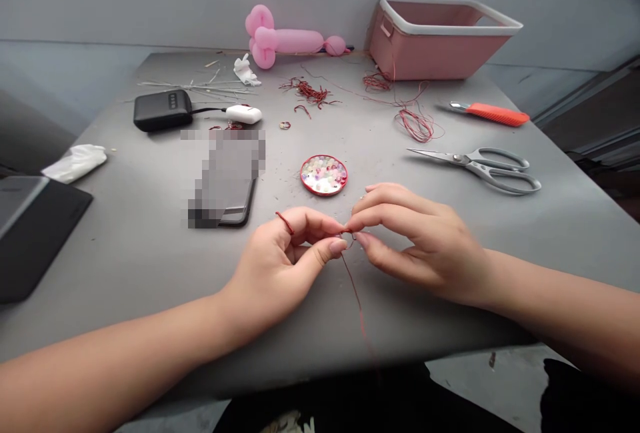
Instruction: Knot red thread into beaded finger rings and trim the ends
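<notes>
Between my two hands is a thin dark red cord (351,276), its loose end trailing down toward the table's front edge. My left hand (295,253) pinches the cord between thumb and forefinger, and a red loop (285,222) circles that forefinger. The fingertips of my right hand (420,240) close on a small curl of the same cord, touching the left fingertips. Just beyond the hands sits a round red-rimmed dish (324,193) holding pale and pink beads (324,173). Fine detail of the cord at the fingertips is too small to make out.
Scissors (467,161) and an orange utility knife (495,114) lie at the right. Behind are red cord bundles (417,125), a pink bin (430,53) and a pink balloon (295,40). A phone (235,186), black power bank (163,110) and dark case (40,240) lie left.
</notes>
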`<state>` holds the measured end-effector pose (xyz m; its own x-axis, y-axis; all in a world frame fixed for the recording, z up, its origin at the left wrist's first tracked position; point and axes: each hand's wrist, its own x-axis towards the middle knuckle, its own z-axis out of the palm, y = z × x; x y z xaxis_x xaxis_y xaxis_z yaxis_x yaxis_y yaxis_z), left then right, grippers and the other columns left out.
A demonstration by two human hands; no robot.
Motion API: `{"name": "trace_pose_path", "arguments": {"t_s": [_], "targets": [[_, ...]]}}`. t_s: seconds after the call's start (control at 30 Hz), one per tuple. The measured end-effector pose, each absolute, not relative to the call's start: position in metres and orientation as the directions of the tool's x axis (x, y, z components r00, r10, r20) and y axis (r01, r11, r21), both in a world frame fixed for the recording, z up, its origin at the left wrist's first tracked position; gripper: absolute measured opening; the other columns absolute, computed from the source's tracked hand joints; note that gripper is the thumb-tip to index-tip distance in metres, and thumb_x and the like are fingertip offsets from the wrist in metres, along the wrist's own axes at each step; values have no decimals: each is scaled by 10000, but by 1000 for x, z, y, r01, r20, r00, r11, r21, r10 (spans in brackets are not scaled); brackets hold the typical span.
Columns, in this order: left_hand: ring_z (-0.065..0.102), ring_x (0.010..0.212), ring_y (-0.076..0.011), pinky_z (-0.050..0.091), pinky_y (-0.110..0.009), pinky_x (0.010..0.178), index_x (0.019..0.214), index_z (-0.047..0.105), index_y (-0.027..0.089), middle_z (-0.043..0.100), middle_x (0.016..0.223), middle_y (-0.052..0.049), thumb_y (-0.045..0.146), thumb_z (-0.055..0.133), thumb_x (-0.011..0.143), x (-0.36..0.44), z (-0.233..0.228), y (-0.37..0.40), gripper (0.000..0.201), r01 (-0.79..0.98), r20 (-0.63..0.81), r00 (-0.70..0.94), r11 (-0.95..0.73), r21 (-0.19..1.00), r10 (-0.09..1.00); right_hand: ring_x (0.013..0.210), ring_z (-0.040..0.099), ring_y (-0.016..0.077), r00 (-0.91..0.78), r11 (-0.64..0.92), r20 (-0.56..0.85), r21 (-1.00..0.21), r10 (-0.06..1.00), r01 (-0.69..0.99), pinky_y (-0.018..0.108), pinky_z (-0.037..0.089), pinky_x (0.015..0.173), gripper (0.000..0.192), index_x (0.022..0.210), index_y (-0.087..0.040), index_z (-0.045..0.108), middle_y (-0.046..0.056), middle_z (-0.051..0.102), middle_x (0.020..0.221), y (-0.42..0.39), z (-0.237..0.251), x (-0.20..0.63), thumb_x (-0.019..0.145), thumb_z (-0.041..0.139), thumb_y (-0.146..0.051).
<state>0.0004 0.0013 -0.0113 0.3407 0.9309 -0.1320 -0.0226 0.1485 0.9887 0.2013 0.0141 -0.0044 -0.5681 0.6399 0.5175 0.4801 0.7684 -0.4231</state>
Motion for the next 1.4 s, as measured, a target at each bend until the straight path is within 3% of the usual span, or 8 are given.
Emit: {"name": "trace_pose_path", "arguments": {"t_s": [0.2,0.4,0.73,0.93,1.03,1.13,1.23,1.4], "targets": [[680,764,-122,573,-235,752,878,637,165,701,818,-14,199,667,845,1,-9,1,56,-19,-128,357,145,989,925,832,633,160,-538,657,408,-613,738,438,318,531,788,107,889,-204,631,50,675,869,13,-1,201,919,538,-161],[687,796,-135,579,-237,756,877,644,177,696,855,-23,141,614,865,-1,-9,-2,49,-17,-14,398,22,1000,917,877,623,145,-618,199,34,-960,785,199,293,504,815,155,840,-172,631,50,663,910,16,6,201,926,589,-294],[682,753,-113,570,-222,750,842,616,171,684,791,-3,140,635,854,1,-5,0,38,-106,-93,410,148,983,907,800,511,107,-662,-233,-215,-970,718,62,259,406,739,195,851,-171,630,7,584,849,21,-3,206,904,645,-358],[660,792,-98,550,-175,728,856,629,176,659,835,3,143,654,849,-2,-8,2,42,-70,-10,465,48,996,885,872,535,137,-661,152,-52,-957,749,248,308,448,810,202,820,-190,631,28,554,914,18,7,203,949,553,-324],[645,741,-77,542,-158,699,850,620,166,645,784,22,179,698,835,-1,-12,6,81,-62,-91,387,124,990,918,955,554,198,-436,503,289,-685,852,527,392,434,893,115,841,-218,679,52,598,935,13,7,201,914,608,-273],[674,688,-70,569,-168,687,852,599,165,642,758,43,213,723,828,0,-12,9,136,-110,-169,351,219,970,921,986,561,260,-357,659,639,-323,681,679,452,420,906,60,805,-231,690,63,650,900,7,5,199,861,687,-251],[728,680,-89,596,-170,672,870,585,172,653,757,56,223,729,831,1,-10,7,158,-150,-206,355,273,950,912,983,589,283,-395,689,694,-201,602,696,469,439,879,54,804,-230,681,59,681,860,3,2,197,844,711,-250],[750,715,-90,615,-158,711,1017,643,203,700,758,58,186,712,850,1,-10,3,182,-200,-115,377,202,959,919,837,655,192,-469,734,612,-297,637,611,402,492,870,52,873,-186,619,41,698,823,3,-1,196,867,665,-163]]}}
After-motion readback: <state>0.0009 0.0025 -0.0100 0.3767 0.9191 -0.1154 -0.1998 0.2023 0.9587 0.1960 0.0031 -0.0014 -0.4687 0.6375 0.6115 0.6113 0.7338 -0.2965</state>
